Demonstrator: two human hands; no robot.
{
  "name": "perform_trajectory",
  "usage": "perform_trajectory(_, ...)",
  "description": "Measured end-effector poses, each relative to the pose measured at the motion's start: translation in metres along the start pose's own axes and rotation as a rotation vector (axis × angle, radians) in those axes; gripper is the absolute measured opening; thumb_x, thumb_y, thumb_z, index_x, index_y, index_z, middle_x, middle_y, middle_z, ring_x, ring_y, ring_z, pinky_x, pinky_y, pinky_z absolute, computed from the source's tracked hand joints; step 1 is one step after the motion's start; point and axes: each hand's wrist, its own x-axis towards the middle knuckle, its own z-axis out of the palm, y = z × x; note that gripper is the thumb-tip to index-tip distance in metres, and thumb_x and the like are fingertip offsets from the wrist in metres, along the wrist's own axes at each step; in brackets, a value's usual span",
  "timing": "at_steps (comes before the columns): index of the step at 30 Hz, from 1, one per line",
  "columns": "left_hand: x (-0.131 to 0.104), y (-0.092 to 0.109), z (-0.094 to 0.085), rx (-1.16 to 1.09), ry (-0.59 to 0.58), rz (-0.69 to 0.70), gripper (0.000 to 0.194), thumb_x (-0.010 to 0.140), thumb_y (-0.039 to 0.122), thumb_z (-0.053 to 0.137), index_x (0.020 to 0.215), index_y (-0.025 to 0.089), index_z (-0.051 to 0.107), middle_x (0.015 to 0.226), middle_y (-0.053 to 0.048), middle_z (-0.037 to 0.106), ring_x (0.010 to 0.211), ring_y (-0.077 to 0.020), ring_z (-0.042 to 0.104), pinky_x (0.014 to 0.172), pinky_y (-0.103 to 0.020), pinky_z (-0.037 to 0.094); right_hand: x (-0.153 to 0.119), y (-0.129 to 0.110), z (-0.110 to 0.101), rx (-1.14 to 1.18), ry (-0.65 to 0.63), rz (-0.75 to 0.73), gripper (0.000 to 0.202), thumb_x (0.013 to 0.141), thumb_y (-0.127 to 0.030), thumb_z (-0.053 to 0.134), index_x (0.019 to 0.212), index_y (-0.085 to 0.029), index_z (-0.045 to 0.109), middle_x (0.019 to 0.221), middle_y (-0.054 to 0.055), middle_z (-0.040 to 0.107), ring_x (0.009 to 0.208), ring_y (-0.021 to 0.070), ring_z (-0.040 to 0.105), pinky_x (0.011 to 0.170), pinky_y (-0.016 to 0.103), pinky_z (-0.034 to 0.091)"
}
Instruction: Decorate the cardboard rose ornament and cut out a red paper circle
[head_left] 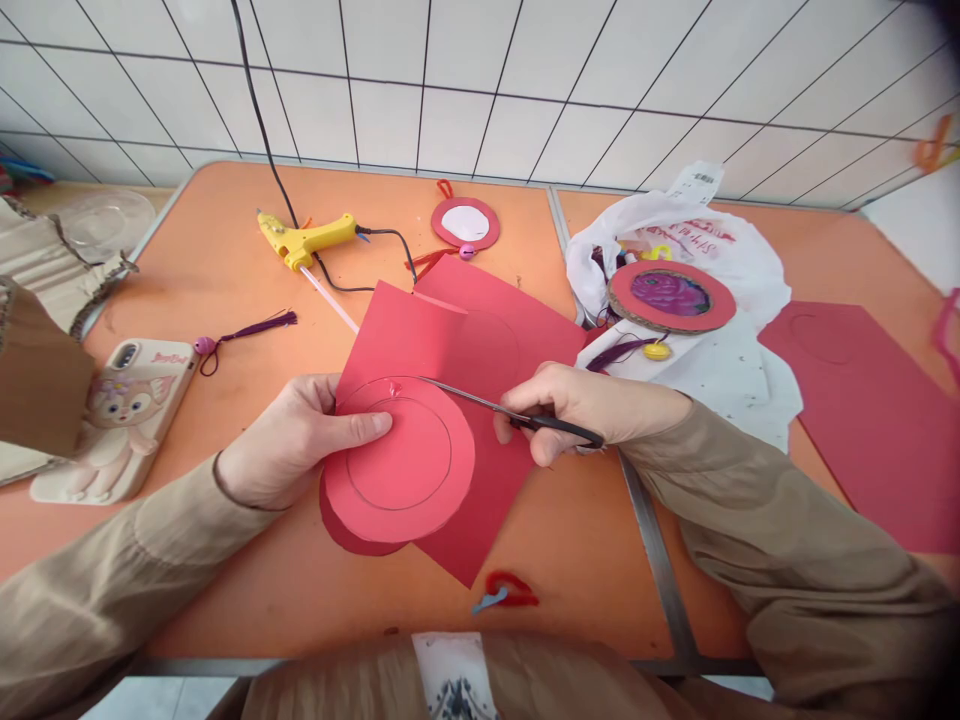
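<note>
My left hand pinches a sheet of red paper, thumb on top near the left edge of a drawn ring. Two pencilled circles, one inside the other, mark the round part, whose lower and right edge is cut free from the sheet. In my right hand is a pair of scissors with black handles. Their blades lie along the top of the outer circle, pointing left. Beneath the held piece lie another red sheet and a darker red rounded edge of paper.
A yellow glue gun, a phone in a cartoon case and a purple tassel lie left. Behind is a finished-looking red ring. Right are a plastic bag, a round purple-centred ornament and red paper.
</note>
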Motion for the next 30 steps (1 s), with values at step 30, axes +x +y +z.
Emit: perform_trajectory(30,0.001,0.0012,0.0018,-0.081,-0.056,-0.072,0.016,0.067,0.016,0.084,0.082,0.014,0.08,0.072,-0.009,0.078,0.065,-0.0184,0.073,0.062,-0.023,0.059,-0.0002,-0.0038,-0.0021,-0.022,-0.064,0.022,0.054,0.069,-0.064,0.073,0.083,-0.014,0.061,0.054,-0.004,0.053,0.046,0.0082,0.046,0.044,0.021,0.034)
